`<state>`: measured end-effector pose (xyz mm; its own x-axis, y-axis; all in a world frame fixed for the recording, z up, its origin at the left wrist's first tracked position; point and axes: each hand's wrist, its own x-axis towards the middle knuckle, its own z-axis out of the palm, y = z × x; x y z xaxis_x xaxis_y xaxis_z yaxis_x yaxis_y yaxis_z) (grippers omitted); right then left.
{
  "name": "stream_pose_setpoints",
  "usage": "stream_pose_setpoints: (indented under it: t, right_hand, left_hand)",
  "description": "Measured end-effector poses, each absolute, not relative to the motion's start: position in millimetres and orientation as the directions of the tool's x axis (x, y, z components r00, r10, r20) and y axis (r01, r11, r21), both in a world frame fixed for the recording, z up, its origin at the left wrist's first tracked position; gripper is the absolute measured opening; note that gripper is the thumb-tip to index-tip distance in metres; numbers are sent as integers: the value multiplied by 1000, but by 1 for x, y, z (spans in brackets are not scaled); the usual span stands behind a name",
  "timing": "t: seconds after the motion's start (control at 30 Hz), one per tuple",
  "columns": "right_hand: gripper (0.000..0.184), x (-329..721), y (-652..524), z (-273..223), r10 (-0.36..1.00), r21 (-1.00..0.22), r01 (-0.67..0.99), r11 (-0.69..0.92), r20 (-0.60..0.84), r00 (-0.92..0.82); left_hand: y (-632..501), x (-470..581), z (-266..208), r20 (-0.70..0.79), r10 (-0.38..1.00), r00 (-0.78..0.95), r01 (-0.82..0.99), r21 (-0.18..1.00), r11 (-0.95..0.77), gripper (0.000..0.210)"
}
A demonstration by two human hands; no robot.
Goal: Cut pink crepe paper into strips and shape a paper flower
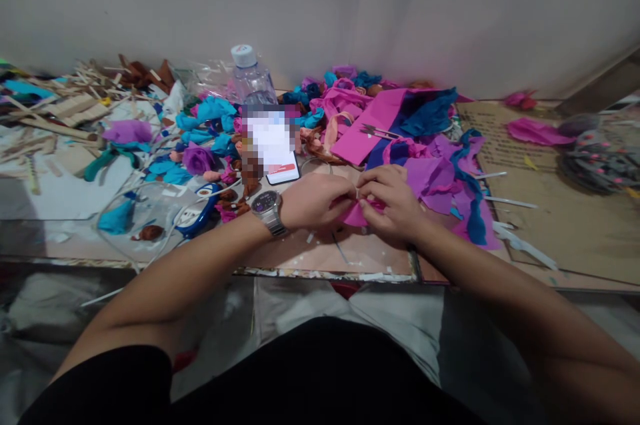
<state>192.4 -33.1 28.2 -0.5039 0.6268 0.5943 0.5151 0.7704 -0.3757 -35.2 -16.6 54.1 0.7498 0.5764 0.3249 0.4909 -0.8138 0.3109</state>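
Note:
A piece of pink crepe paper is pinched between my two hands, just above the table near its front edge. My left hand, with a watch on its wrist, comes in from the left with its fingers closed at the paper's upper edge. From the right, my right hand grips the same paper between thumb and bent fingers. Both sets of fingertips nearly meet, and they partly hide the paper. Purple crepe sheets lie right beside my right hand. Behind my hands are small scissors on a pink sheet.
A phone and a water bottle stand behind my left hand. Blue and purple paper flowers, a cable and wooden sticks cover the left side. Cardboard and a dark round tray are on the right.

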Motion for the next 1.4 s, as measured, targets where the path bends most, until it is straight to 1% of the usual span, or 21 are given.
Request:
stream_pose_setpoints:
  t: [0.2, 0.4, 0.5, 0.6, 0.7, 0.83, 0.97, 1.1, 1.23, 1.4]
  right_hand:
    - [3, 194, -33, 30, 633, -400, 496, 771, 573, -521]
    - [6, 194, -31, 28, 627, -393, 498, 773, 595, -503]
    - [5, 194, -30, 27, 617, -391, 486, 782, 597, -512]
    - [4, 194, -28, 26, 624, -392, 495, 775, 601, -500]
    - [7, 196, -28, 26, 635, -394, 511, 764, 600, -487]
    - [12, 197, -29, 28, 626, -383, 510, 770, 604, -493]
    - [8, 196, -31, 29, 609, -360, 509, 782, 613, -503]
    - [9, 195, -31, 27, 599, -339, 515, 787, 618, -509]
    - [6, 195, -30, 26, 601, -346, 512, 786, 622, -502]
    - [7, 195, -32, 29, 613, -348, 523, 778, 598, -516]
  left_hand:
    - [-17, -36, 56, 317, 596, 738, 497, 342, -798, 23]
    - [-17, -37, 57, 304, 582, 755, 462, 384, -799, 25]
    - [-13, -40, 59, 286, 567, 772, 428, 426, -797, 28]
    - [-10, -42, 62, 233, 554, 799, 391, 498, -774, 27]
    - [-7, -45, 64, 211, 570, 794, 388, 546, -742, 27]
    - [-7, -45, 65, 222, 585, 780, 395, 550, -736, 25]
    - [-7, -45, 66, 186, 586, 788, 404, 562, -722, 23]
    - [-7, -45, 65, 162, 580, 798, 402, 574, -713, 28]
    - [-6, -46, 64, 137, 574, 807, 404, 581, -706, 33]
    - [-4, -47, 65, 133, 578, 805, 411, 577, -706, 34]
